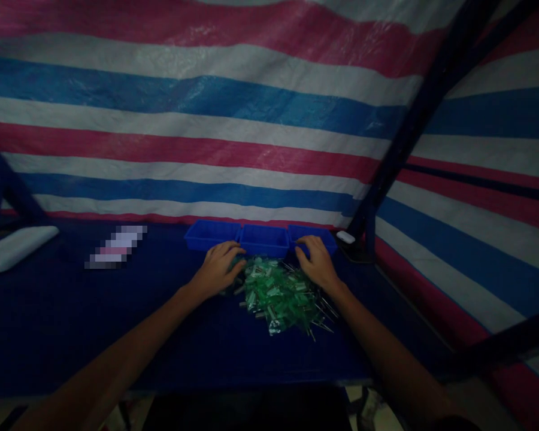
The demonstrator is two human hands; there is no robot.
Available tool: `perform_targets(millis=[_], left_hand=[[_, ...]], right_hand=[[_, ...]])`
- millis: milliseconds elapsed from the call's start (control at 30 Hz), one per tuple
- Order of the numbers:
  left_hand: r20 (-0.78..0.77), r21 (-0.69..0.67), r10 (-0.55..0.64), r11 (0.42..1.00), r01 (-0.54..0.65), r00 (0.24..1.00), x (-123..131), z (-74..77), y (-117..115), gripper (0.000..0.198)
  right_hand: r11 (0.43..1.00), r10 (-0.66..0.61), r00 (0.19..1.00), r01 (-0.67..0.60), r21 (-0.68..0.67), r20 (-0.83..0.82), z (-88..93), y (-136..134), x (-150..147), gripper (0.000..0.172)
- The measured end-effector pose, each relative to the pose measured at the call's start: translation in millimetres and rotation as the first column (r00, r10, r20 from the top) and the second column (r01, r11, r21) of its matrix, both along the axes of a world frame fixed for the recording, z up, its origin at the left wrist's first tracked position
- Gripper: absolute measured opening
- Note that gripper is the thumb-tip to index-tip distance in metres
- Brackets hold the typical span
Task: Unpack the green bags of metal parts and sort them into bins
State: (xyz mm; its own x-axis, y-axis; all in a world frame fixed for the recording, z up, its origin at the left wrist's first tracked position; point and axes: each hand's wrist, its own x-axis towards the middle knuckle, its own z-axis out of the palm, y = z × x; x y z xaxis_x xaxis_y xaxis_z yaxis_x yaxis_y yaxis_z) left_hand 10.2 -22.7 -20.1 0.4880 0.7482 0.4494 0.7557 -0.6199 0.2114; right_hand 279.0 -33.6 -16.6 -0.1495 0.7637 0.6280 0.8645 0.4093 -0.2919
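Head view: left hand and right hand, both palm down with forearms reaching forward, flank a pile of green parts with thin metal pins. The left hand's fingers curl over the pile's left edge; whether they pinch a part cannot be told. The right hand lies loosely spread on the far right edge. The pile rests on the dark blue table, just before three blue trays.

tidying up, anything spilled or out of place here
The green parts lie in a loose heap on the table, in front of the blue trays, not in them. Left hand and right hand rest on it. Too dim to judge damage.
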Motion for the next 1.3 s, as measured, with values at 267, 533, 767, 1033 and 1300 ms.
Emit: perform_targets(millis=[267,533,767,1033,1300], left_hand=[[-0.053,0.024,0.27,0.963,-0.269,0.961,27.7,-2.6,32.9,0.041],[-0.048,-0.001,0.299,0.954,-0.299,0.953,50.2,-5.5,28.5,0.034],[-0.039,-0.007,0.272,0.962,-0.273,0.961,44.8,-7.4,29.8,0.028],[-0.044,0.021,0.263,0.965,-0.262,0.964,43.1,-6.3,28.4,0.028],[-0.07,0.063,0.299,0.954,-0.295,0.952,35.4,-5.7,25.5,0.03]], right_hand=[[0.956,-0.177,0.96,0.221,-0.195,0.219,-6.0,43.2,-13.7,0.062],[0.956,-0.186,0.949,0.235,-0.177,0.253,-8.1,38.1,1.9,0.057],[0.965,-0.126,0.957,0.18,-0.193,0.261,-4.4,32.9,1.0,0.052],[0.972,-0.102,0.954,0.156,-0.174,0.283,-2.5,31.1,3.0,0.05],[0.969,-0.032,0.965,0.094,-0.228,0.259,2.2,27.2,-2.4,0.049]])
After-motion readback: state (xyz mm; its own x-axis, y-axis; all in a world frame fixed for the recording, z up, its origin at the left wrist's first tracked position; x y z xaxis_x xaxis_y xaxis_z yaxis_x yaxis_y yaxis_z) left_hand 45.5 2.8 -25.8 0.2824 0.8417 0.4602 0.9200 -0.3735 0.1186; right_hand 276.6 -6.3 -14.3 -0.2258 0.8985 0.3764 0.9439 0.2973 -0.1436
